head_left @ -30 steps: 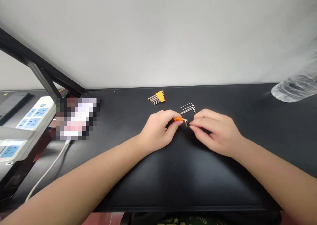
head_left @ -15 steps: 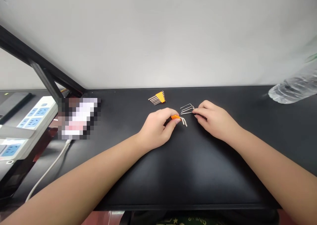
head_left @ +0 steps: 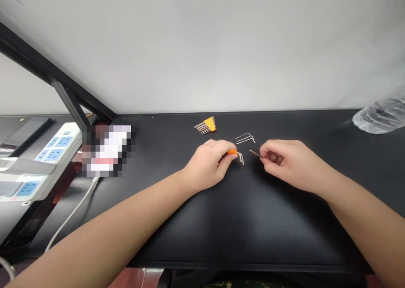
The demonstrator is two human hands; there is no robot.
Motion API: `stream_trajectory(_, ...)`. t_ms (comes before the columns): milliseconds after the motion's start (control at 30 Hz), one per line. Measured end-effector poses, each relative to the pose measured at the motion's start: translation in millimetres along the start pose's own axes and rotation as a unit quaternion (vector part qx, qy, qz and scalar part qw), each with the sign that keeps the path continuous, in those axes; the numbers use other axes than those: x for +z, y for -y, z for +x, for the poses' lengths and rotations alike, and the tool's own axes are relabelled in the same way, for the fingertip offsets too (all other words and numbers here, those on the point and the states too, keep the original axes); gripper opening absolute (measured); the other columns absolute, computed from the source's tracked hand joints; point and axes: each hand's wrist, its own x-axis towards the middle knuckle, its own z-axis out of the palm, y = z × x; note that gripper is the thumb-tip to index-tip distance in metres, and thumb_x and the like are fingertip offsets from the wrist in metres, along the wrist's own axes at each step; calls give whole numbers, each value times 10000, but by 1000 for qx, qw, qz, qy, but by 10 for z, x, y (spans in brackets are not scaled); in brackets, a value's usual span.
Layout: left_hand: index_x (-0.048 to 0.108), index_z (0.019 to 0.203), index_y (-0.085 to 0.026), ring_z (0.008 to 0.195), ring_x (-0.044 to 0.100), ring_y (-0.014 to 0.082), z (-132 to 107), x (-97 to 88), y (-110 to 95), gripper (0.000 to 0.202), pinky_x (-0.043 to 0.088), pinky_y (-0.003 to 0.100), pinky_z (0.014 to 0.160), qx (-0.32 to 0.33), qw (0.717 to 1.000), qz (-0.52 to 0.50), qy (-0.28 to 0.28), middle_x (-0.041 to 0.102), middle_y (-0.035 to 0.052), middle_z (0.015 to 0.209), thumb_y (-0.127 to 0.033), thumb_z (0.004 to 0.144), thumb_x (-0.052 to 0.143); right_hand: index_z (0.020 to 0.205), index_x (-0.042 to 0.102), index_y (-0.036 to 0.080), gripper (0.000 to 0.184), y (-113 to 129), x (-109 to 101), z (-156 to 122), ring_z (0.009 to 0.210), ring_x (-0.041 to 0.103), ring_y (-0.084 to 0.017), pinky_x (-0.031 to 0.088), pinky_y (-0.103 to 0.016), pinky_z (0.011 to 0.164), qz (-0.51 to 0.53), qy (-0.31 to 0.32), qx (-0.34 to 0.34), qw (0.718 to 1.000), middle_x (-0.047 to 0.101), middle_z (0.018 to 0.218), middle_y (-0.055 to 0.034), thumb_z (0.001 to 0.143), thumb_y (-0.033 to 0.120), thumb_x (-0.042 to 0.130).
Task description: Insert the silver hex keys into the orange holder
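Observation:
My left hand (head_left: pixel 210 163) is closed on an orange hex key holder (head_left: pixel 233 151), thumb and forefinger pinching it. Short bent ends of hex keys (head_left: pixel 241 158) stick out of the holder to the right. Between the fingertips of my right hand (head_left: pixel 287 163) is a single hex key (head_left: pixel 255 153), its shaft pointing left toward the holder; the rest of it is hidden by the fingers. Several loose L-shaped hex keys (head_left: pixel 246 139) lie on the black table just beyond and between both hands. Farther back lies a yellow-orange holder filled with hex keys (head_left: pixel 209 123).
A clear plastic bottle (head_left: pixel 378 118) lies at the back right by the wall. To the left are a blurred-out phone (head_left: pixel 109 150) with a white cable (head_left: pixel 71 218), a white power strip (head_left: pixel 52 155) and a black metal frame (head_left: pixel 68 100). The black table (head_left: pixel 234 233) ends in front of me.
My right hand has picked up one hex key from the loose group and drawn it back toward me and right. The left hand keeps its hold on the orange holder.

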Motion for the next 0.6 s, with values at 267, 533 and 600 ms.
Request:
stream_trajectory(267,669,1037,-214,865,716,150,6,2,-18,104,573,303,866,23,1000,8,11,771,9,966,-184,1010,573,889,731,214,139,144,67,-30,672,589,-131,447,-259,614,31,-55,-83,995,673,783,-21,951,179,611)
stream_trajectory(533,692,1072,-226,948,763,156,-16,36,11,93,615,298,873,33,999,2,-37,802,10,1055,-216,998,637,880,736,209,164,148,3,-47,599,529,-115,400,-259,574,12,-100,-79,992,612,689,1,975,203,603)
stream_trajectory(600,690,1069,-223,950,765,154,-22,44,15,91,619,296,863,43,998,3,-40,805,9,1058,-206,991,647,882,737,206,166,154,-1,-50,594,522,-111,390,-261,571,4,-107,-89,990,602,683,5,976,192,601)
